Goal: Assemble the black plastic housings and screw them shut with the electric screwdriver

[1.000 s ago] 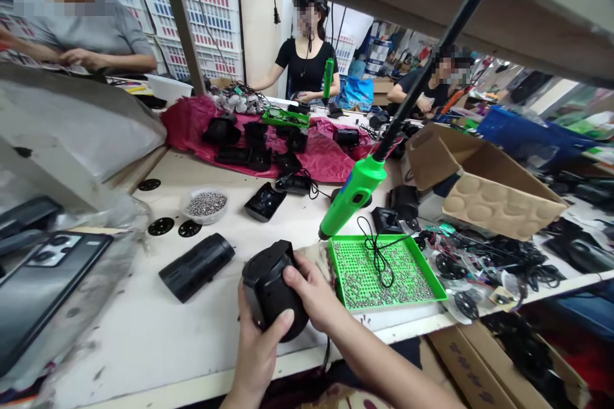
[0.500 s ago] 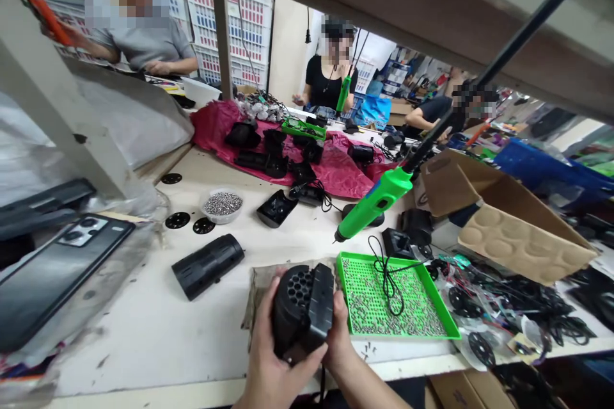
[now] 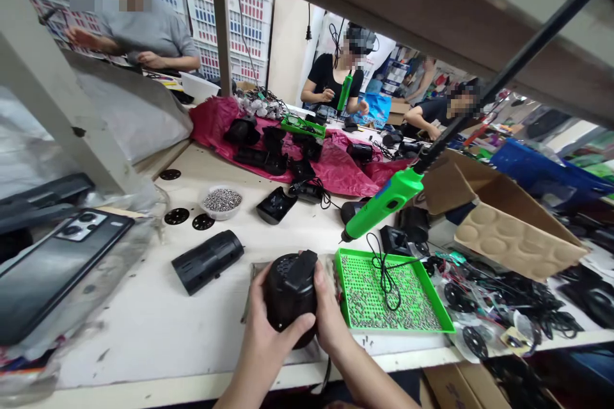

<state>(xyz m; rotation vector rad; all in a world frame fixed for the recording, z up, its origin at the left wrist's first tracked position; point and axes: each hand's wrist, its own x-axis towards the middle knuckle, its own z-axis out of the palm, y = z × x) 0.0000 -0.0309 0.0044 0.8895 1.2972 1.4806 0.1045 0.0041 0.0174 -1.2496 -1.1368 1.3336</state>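
Note:
Both my hands grip a round black plastic housing [image 3: 289,294] with a honeycomb grille on top and a cable trailing below. My left hand [image 3: 263,326] wraps its left side, the thumb pressed across the near face. On the other side, my right hand [image 3: 330,310] is closed against the housing, its fingers partly hidden. A grey cloth pad [image 3: 254,271] lies under the work. Just to the right sits a green perforated tray [image 3: 448,322] of small screws with a black cable across it. Above the tray hangs a green electric screwdriver [image 3: 384,204], touched by neither hand.
To the left are a black cylindrical shell [image 3: 208,262], a bowl of screws [image 3: 222,203], black discs [image 3: 177,216] and a phone [image 3: 62,274]. An open cardboard box [image 3: 518,230] and tangled wires stand right. Pink plastic [image 3: 336,169] with black parts lies behind. Several co-workers sit beyond.
My hands have turned and tilted the black housing, so its grille shows less and its smooth side faces me. The hanging screwdriver appears slightly further right. Co-workers' arms have moved.

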